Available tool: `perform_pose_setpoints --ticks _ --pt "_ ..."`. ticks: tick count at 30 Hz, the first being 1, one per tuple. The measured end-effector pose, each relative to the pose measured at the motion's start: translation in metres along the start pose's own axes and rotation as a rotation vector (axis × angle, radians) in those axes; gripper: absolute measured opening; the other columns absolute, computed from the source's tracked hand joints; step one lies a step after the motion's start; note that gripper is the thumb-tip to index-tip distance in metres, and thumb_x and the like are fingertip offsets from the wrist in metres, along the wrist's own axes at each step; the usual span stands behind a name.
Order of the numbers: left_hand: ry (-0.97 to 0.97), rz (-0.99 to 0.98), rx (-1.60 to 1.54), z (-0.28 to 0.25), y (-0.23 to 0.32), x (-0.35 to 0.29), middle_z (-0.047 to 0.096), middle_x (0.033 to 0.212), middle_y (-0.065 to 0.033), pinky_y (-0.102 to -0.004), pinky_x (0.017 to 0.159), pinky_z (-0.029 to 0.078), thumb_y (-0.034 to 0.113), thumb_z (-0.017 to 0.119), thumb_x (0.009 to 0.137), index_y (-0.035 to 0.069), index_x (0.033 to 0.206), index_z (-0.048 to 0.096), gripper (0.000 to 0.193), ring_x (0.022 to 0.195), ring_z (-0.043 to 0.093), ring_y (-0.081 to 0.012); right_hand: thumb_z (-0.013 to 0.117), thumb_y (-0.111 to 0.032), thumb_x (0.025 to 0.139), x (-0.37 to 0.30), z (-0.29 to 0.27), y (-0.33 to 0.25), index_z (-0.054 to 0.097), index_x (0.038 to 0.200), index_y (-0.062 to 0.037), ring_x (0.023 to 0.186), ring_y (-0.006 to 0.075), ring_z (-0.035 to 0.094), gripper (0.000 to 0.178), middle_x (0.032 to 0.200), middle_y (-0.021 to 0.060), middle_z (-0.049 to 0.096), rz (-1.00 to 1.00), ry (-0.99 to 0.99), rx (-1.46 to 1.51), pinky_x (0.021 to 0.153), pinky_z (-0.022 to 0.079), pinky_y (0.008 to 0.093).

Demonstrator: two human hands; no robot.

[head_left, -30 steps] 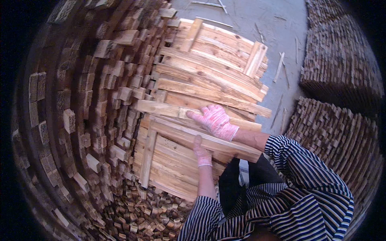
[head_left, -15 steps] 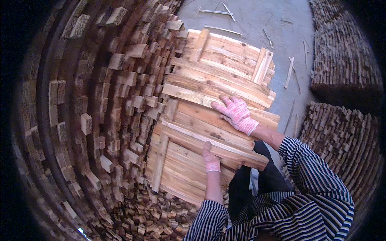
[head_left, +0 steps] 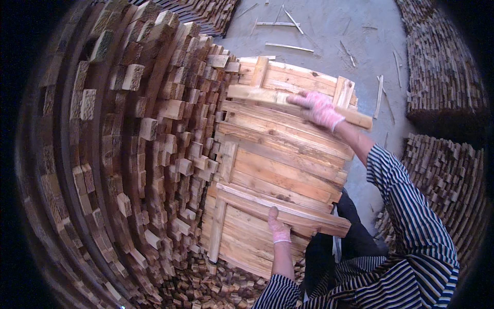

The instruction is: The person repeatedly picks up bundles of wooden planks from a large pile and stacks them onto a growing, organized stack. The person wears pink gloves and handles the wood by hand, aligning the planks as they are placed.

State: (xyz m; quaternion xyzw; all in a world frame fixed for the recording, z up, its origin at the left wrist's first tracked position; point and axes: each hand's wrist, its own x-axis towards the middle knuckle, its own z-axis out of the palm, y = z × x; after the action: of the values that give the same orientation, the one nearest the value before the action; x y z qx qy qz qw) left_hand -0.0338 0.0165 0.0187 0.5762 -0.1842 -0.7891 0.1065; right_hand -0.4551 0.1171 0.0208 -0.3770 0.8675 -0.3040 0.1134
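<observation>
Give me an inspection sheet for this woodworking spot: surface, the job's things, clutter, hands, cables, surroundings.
Surface: slatted wooden panel, boards laid side by side.
Job's things: far batten lies across the panel's far end; near batten lies across its near part.
Clutter: loose wood strips on the concrete floor.
Hands: right hand, pink-gloved, on the far batten; left hand, gloved, on the near batten.
Cables: nothing seen.
Surroundings: tall stack of cut wood blocks at left; more stacks at right.
</observation>
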Motion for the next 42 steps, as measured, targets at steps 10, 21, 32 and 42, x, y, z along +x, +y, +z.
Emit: perform_pose_setpoints --ticks 10,21,32,42 --pt "-0.054 0.007 -0.044 0.013 0.006 -0.010 0.063 0.132 -0.0164 -0.0509 0.111 0.044 0.034 0.066 0.091 0.002 0.138 0.056 0.058 0.123 0.060 -0.0339 0.063 -0.022 0.094 0.013 0.022 -0.031 0.057 0.138 -0.0158 0.116 0.0392 0.059 0.046 0.127 0.0172 0.061 -0.020 -0.252 -0.045 0.097 0.050 0.0482" --pt "-0.060 0.174 -0.099 0.076 0.000 0.003 0.062 0.132 -0.0110 -0.0454 0.105 0.050 0.030 0.068 0.096 0.005 0.138 0.056 0.050 0.120 0.060 -0.0271 0.041 -0.056 0.106 -0.129 0.015 -0.134 0.026 0.159 -0.0008 0.146 0.0296 0.039 0.078 0.158 0.0222 0.039 0.148 -0.721 1.037 0.120 0.031 0.0373" --pt "-0.250 0.056 -0.047 0.139 0.007 0.030 0.056 0.139 -0.0134 -0.0454 0.110 0.046 0.043 0.070 0.093 0.005 0.146 0.047 0.069 0.127 0.056 -0.0303 0.054 -0.063 0.097 -0.117 -0.003 -0.128 0.029 0.160 -0.0083 0.147 0.0338 0.037 0.088 0.159 0.0248 0.038 0.310 -0.506 0.754 0.120 0.029 0.0369" --pt "-0.252 0.017 0.000 0.127 -0.005 0.059 0.063 0.131 -0.0141 -0.0459 0.105 0.050 0.033 0.069 0.095 0.002 0.140 0.053 0.057 0.118 0.062 -0.0303 0.069 -0.035 0.091 -0.091 -0.024 -0.066 0.028 0.158 -0.0029 0.141 0.0335 0.044 0.084 0.149 0.0249 0.047 0.393 -0.520 0.524 0.115 0.037 0.0393"
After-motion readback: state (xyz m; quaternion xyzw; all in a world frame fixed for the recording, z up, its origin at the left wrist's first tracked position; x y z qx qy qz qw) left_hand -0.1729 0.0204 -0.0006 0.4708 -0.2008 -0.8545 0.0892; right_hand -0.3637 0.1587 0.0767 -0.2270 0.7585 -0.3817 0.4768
